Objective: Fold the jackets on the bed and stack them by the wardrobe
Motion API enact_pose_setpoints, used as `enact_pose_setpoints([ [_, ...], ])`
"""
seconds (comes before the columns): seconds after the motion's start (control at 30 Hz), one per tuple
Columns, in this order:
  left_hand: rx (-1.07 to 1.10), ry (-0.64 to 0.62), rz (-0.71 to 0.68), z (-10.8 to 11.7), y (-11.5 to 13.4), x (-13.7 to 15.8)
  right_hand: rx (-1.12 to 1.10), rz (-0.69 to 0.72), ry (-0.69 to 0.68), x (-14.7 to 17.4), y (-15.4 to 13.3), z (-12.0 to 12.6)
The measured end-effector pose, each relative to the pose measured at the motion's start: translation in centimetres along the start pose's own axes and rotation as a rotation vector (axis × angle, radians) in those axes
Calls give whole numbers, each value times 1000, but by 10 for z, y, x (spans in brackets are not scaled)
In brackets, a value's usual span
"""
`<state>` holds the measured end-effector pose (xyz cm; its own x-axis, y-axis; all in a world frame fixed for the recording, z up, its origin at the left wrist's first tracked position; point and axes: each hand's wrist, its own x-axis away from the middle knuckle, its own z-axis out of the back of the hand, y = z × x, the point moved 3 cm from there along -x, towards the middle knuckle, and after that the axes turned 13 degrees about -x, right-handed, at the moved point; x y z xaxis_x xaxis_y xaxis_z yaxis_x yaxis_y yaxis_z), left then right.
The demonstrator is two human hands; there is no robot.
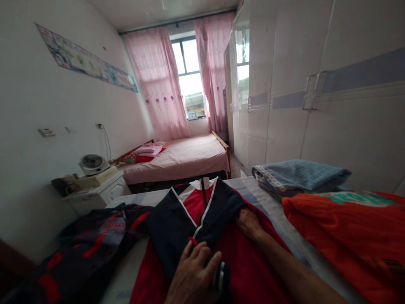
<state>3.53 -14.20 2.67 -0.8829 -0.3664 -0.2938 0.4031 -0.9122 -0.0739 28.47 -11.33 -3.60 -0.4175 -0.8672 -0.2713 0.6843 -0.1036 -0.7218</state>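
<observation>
A navy and red zip jacket (218,207) with white piping lies spread front up on the bed in front of me, its collar pointing away. My left hand (198,268) rests over the lower middle of the jacket, fingers apart and slightly bent, beside a navy cuff (223,276) with white stripes. On the jacket's right shoulder area lies my right hand (249,221), its fingers stretched onto the dark cloth and their tips partly hidden. Neither hand visibly lifts any cloth.
Left of the jacket lies a dark garment (95,240) with red patches. To the right are an orange garment (348,228) and folded blue denim (303,175). Beyond stand a pink-covered bed (190,156), a cabinet (115,185) with a fan (93,164), and a white wardrobe (291,126).
</observation>
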Motion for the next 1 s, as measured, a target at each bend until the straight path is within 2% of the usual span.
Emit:
enact_pose_setpoints([
  [0.1, 102, 86, 119, 5, -10, 11, -149, -56, 83, -8, 7, 5],
  [0.2, 197, 179, 147, 16, -34, 36, -329, -160, 209, -18, 20, 14],
  [0.27, 229, 124, 163, 19, -51, 56, -454, -239, 285, -21, 28, 19],
  [0.33, 326, -29, 219, 16, -65, 75, -584, -309, 344, -22, 36, 21],
  [0.37, 396, -94, 276, 14, -70, 83, -653, -338, 365, -22, 38, 22],
  [0.43, 519, -144, 432, 9, -76, 92, -801, -384, 387, -21, 40, 20],
  [0.53, 539, -147, 714, 1, -76, 87, -1040, -430, 363, -19, 38, 16],
  [0.57, 529, -165, 769, -1, -74, 80, -1112, -438, 340, -18, 35, 15],
  [0.67, 622, -176, 764, 7, -63, 50, -1285, -450, 258, -16, 27, 17],
  [0.77, 994, -3, 775, 30, -59, 28, -1439, -428, 213, -18, 20, 20],
  [0.83, 1184, 109, 838, 40, -61, 28, -1524, -427, 189, -20, 19, 18],
  [0.87, 1210, 105, 862, 39, -61, 32, -1551, -443, 174, -20, 19, 16],
  [1.0, 1049, -226, 861, 3, -59, 65, -1591, -561, 119, -18, 24, 7],
])
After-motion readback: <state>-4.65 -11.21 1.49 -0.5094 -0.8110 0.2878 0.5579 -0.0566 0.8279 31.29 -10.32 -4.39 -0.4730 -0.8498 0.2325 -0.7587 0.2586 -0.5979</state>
